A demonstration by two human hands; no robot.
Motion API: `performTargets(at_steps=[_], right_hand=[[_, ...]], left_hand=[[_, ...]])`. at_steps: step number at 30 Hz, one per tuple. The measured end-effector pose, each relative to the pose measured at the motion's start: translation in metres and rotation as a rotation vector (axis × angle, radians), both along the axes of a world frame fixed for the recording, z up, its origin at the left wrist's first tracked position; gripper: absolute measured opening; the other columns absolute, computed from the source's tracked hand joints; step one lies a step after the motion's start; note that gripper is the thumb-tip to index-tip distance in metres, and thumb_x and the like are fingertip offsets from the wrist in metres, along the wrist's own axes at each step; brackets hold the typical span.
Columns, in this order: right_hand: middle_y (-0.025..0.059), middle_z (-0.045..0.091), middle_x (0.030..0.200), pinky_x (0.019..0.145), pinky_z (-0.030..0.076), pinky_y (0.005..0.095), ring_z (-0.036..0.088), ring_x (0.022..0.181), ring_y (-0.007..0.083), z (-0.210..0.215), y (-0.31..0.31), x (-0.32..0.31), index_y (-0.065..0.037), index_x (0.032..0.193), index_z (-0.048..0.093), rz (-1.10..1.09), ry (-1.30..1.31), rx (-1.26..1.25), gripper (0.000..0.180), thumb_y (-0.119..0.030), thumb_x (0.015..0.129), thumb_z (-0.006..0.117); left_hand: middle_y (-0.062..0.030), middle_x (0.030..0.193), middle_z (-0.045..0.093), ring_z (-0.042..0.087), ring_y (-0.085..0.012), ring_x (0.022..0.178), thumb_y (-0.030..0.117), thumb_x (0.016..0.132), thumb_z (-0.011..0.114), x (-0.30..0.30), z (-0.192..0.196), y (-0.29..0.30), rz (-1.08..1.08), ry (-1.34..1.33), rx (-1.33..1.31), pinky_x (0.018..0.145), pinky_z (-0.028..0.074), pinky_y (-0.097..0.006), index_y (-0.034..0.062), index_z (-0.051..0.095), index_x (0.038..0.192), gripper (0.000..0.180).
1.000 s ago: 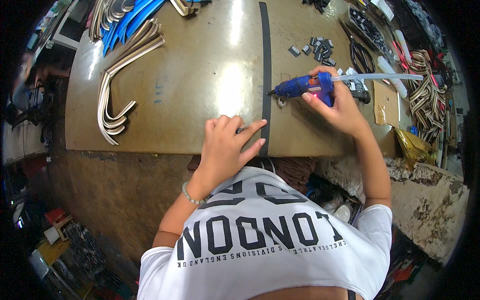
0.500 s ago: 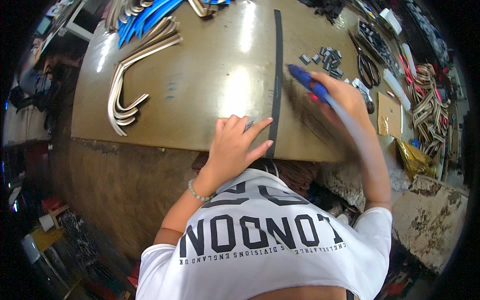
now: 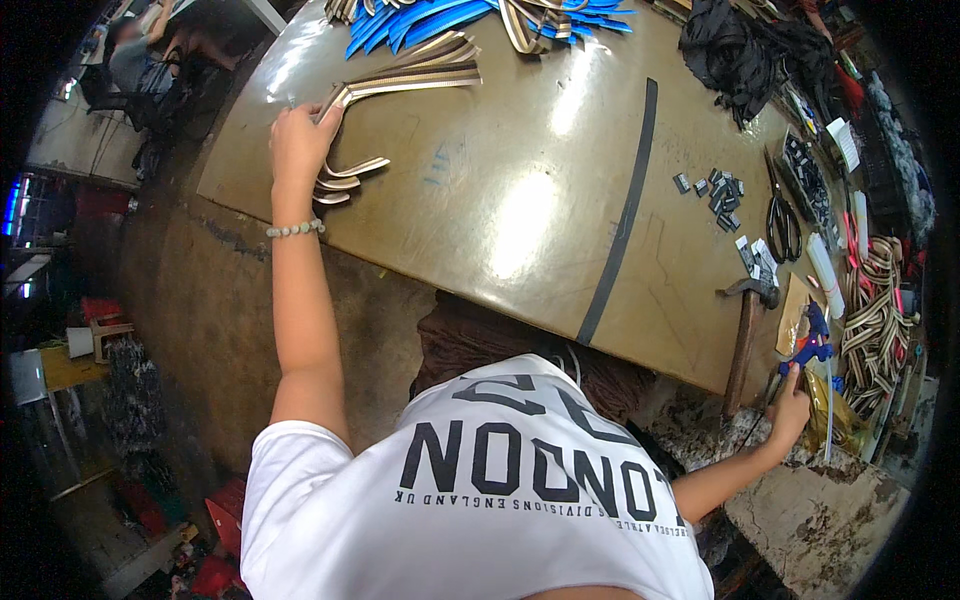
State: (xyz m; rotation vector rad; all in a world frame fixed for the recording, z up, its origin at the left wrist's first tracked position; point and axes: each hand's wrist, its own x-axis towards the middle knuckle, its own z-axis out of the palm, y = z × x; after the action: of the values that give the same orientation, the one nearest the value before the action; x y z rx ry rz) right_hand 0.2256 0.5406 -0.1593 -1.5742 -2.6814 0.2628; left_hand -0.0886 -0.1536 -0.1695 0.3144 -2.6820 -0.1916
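My left hand [image 3: 298, 140] reaches far left across the brown table [image 3: 500, 200] and closes on the end of a beige-and-dark striped strap [image 3: 400, 82], one of a bundle of curved straps. My right hand [image 3: 795, 408] is low at the table's right edge, its fingertips touching the handle of a blue glue gun [image 3: 812, 345] that stands there. A long black strip [image 3: 625, 215] lies flat across the table between both hands, with neither hand on it.
A hammer [image 3: 745, 335] lies next to the glue gun. Small metal clips [image 3: 715, 190], black scissors [image 3: 780, 215], striped strap bundles [image 3: 875, 300] and black fabric [image 3: 740, 50] crowd the right side. Blue straps [image 3: 470, 18] lie at the far edge. Another person [image 3: 140, 55] sits far left.
My left hand left the black strip and reached out to the striped straps at the left. My right hand carried the glue gun away from the strip to the table's right edge.
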Motion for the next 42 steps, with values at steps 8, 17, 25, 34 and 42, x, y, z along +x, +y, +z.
performTargets(at_steps=[8,17,25,34,42], right_hand=[[0.0087,0.068,0.089,0.060,0.049,0.0255,0.064,0.075,0.0117,0.076,-0.140,-0.042,0.002,0.111,0.066,0.071,0.596,-0.339,0.051,-0.046,0.096,0.061],[0.0163,0.051,0.141,0.111,0.033,0.0413,0.045,0.134,0.0316,0.081,-0.263,-0.148,-0.003,0.137,0.052,1.122,1.112,-0.154,0.050,-0.026,0.094,0.063],[0.0081,0.067,0.112,0.088,0.049,0.0261,0.061,0.100,0.0113,0.072,-0.287,-0.143,0.003,0.122,0.059,0.757,1.141,-1.181,0.034,-0.010,0.092,0.069],[0.0162,0.071,0.099,0.080,0.052,0.0303,0.068,0.089,0.0200,-0.022,-0.276,-0.161,0.002,0.112,0.067,0.777,0.771,-0.419,0.028,-0.013,0.089,0.071],[0.0153,0.068,0.095,0.076,0.052,0.0350,0.067,0.083,0.0306,-0.022,-0.277,-0.162,-0.001,0.109,0.067,0.805,0.761,-0.353,0.023,-0.011,0.088,0.069]], left_hand=[[-0.0264,0.087,0.066,0.063,-0.0385,0.088,0.041,0.085,0.072,0.000,0.002,0.015,-0.070,0.156,-0.230,0.085,0.050,-0.045,0.0000,0.075,0.097,0.043],[0.0029,0.077,0.056,0.044,-0.0053,0.068,0.006,0.080,0.076,0.124,0.149,0.168,-0.781,0.189,0.632,0.064,0.031,-0.018,-0.0028,0.070,0.084,0.011],[0.0056,0.071,0.048,0.038,-0.0049,0.063,0.016,0.079,0.081,0.114,0.123,0.224,-0.972,-0.123,0.943,0.056,0.028,-0.021,0.0014,0.072,0.083,0.018],[-0.0214,0.076,0.060,0.060,-0.0351,0.072,0.030,0.082,0.076,0.081,0.006,0.247,-0.774,-0.352,0.634,0.068,0.046,-0.043,0.0020,0.073,0.085,0.028],[-0.0231,0.084,0.061,0.061,-0.0389,0.077,0.028,0.084,0.074,0.084,0.002,0.250,-0.776,-0.377,0.627,0.072,0.049,-0.044,0.0011,0.071,0.084,0.027]])
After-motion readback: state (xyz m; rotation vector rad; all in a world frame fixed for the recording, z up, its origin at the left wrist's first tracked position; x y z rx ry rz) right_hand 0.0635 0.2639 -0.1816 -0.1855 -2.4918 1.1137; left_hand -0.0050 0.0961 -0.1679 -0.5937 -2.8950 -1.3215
